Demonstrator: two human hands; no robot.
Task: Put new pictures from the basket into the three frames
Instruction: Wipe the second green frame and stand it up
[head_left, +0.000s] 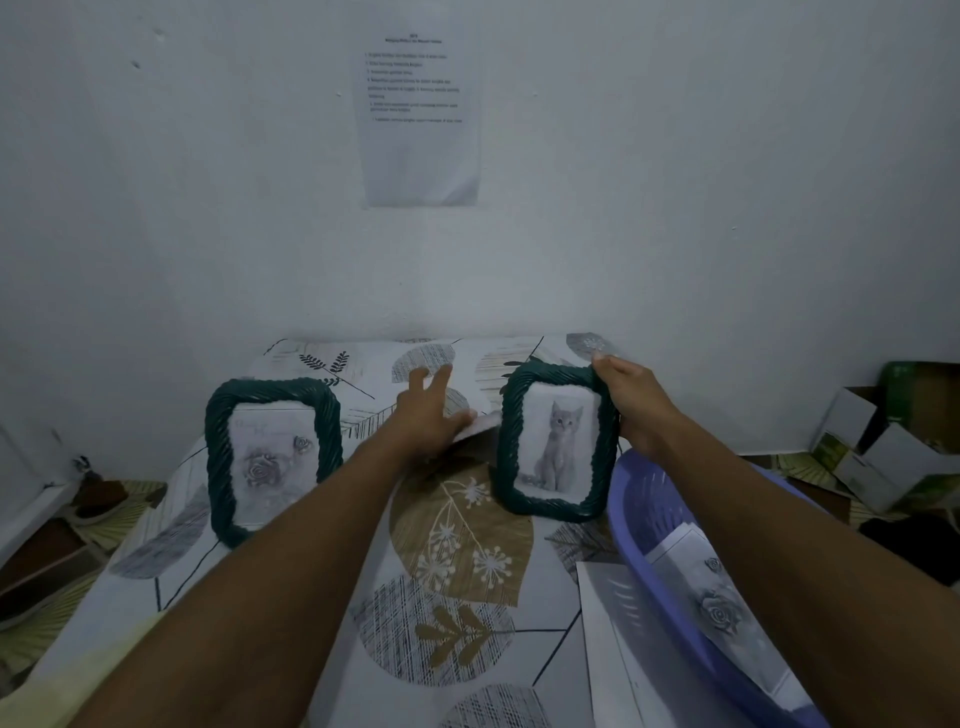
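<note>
Right hand: the right hand (631, 402) is wrapped round the top right corner of the cat frame (558, 441); the frame is held upright on the desk (457, 545)
Left hand: the left hand (426, 410) is stretched out with fingers straight and spread; a white sheet (483, 422) is touched at the thumb side, just left of the cat frame; nothing seems to be gripped
Frames: the rose frame (272, 457) is stood at the left, well apart from the cat frame; a third frame cannot be seen
Basket: the purple basket (649, 499) is set at the right edge of the desk, just beside the cat frame; a rose picture (719, 608) is lying in it
Step in hand: the cat frame is likely being set in its place
How to do it well: the frame should be set down gently, with its foot flat; the white sheet should be slid away first, so it is not trapped
In the way: the basket is close to the frame and could be bumped
Around: a loose paper (618, 639) is lying beside the basket; a printed note (421, 114) is stuck on the wall; boxes (878, 457) are piled at the far right
</note>
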